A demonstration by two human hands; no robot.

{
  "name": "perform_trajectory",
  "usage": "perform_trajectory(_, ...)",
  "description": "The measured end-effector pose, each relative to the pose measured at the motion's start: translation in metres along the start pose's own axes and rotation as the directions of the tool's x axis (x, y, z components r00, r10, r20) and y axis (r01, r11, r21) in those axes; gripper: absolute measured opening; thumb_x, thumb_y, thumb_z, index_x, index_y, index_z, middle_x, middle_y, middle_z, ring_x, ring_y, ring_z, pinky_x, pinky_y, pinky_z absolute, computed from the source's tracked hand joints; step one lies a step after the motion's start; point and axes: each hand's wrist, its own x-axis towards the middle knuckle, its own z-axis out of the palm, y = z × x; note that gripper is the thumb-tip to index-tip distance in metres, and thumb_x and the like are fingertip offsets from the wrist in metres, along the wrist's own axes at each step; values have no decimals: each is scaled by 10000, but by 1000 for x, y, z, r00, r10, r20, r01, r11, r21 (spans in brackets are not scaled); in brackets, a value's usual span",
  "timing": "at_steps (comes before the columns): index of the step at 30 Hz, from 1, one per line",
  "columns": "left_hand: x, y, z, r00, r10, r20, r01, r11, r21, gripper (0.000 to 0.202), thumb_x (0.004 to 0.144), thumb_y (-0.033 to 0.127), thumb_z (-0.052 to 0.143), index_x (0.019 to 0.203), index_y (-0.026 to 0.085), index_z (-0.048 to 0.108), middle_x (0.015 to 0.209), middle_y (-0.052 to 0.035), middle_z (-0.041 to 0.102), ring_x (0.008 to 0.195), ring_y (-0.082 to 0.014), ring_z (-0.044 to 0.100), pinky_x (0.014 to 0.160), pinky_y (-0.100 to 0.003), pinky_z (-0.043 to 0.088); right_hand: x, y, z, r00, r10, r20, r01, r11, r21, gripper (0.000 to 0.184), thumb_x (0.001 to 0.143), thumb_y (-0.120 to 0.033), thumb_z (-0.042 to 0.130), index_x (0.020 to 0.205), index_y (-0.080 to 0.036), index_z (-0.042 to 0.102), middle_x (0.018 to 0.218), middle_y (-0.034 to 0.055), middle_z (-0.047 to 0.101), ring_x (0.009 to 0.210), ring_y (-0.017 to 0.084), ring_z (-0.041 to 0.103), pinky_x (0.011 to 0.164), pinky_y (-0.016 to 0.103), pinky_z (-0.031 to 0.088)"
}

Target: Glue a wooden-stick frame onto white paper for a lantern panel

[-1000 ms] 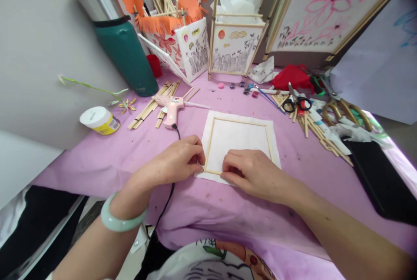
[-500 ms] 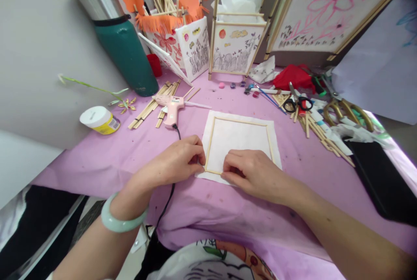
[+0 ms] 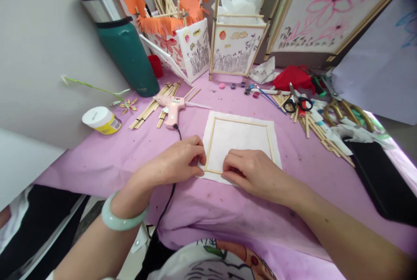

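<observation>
A square frame of thin wooden sticks (image 3: 212, 137) lies on a white paper sheet (image 3: 239, 138) on the purple table cover. My left hand (image 3: 176, 162) has its fingers curled and pinched on the frame's near left corner. My right hand (image 3: 254, 171) presses with curled fingers on the frame's near stick, just right of that corner. A pale green bangle (image 3: 120, 221) sits on my left wrist.
A pink glue gun (image 3: 172, 108) lies behind the paper, its black cord running toward me. Loose wooden sticks (image 3: 150, 108), a green flask (image 3: 125, 49), a glue jar (image 3: 102, 120), painted paper lanterns (image 3: 236, 45), scissors (image 3: 296, 104) and a black tablet (image 3: 381, 180) surround the work.
</observation>
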Motion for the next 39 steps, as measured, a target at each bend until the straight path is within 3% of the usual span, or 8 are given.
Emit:
perform_trajectory(8,0,-2,-1,1000,9,5,-9,1000,18,142,705,167,659,844,178,631,927,4,498,705,-105,487,670,-256,412,1,-6,4,955,-285,-85,277,957,-88,222,932,-260,487,878,-200,693,815,43,565,705,130,470,642,265,331)
perform_trajectory(13,0,-1,-2,1000,3,11,-3,1000,16,144,700,162,665,839,178,633,919,8,492,703,-101,487,669,-254,413,2,-5,7,930,-357,-86,340,925,-167,255,928,-183,474,810,-199,700,758,33,556,701,132,452,655,286,312)
perform_trajectory(18,-1,-3,0,1000,10,2,-10,1000,5,180,696,168,675,869,177,626,919,7,491,704,-102,486,669,-253,414,1,-2,6,931,-355,-85,352,935,-39,209,931,-220,491,874,-200,691,816,40,585,757,140,503,694,288,359)
perform_trajectory(22,-1,-2,-1,1000,8,3,-8,1000,23,195,698,157,666,886,178,621,917,3,494,703,-108,482,668,-257,409,2,1,9,964,-223,-141,234,970,63,180,929,-250,500,939,-154,651,839,54,598,750,138,535,682,267,398)
perform_trajectory(26,-1,-1,-1,1000,14,1,-14,999,38,195,702,159,658,892,182,619,916,0,497,700,-114,479,659,-258,403,3,3,12,980,-143,-138,147,989,17,181,924,-234,496,866,-153,647,796,46,603,710,134,541,664,261,399)
perform_trajectory(31,0,-3,-2,1000,24,6,-25,999,46,191,717,176,651,904,179,614,930,-6,503,709,-118,487,659,-259,406,3,3,14,982,-143,-127,142,990,-22,203,927,-233,485,839,-154,650,780,46,609,702,136,540,667,267,392)
perform_trajectory(35,2,-3,-3,998,63,7,-64,997,42,113,785,155,565,883,170,621,944,-23,522,797,-137,522,739,-265,416,4,2,15,981,-145,-127,142,989,-32,210,929,-238,481,833,-152,647,780,48,609,697,138,532,665,269,385)
perform_trajectory(39,5,0,-3,1000,30,-2,-30,997,70,99,774,138,560,842,162,629,914,-27,531,771,-139,523,715,-263,415,4,3,16,979,-152,-134,148,988,-42,214,928,-237,476,823,-149,640,773,51,603,691,139,522,662,271,377)
